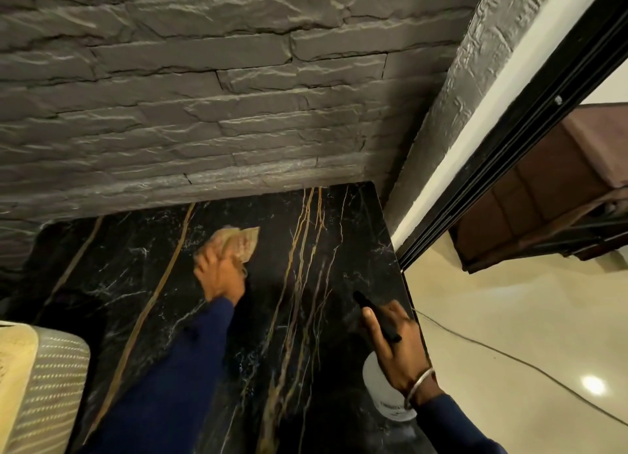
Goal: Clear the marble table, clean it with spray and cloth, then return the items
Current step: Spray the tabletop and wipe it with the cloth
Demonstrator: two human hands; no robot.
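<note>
Cloth (238, 243) sits pressed under my left hand (219, 273) mid-worktop (136, 267), unwiped gold-veined marble lying toward 3 o'clock, while my right hand (394, 345) grips the spray bottle (380, 385) near the 4 o'clock edge, nozzle pointing to 11.

cloth (238, 244) blurred, spray bottle (380, 392) partly hidden

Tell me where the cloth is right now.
In the head view, the cloth is under the left hand on the marble table, mid-surface near the stone wall.
</note>
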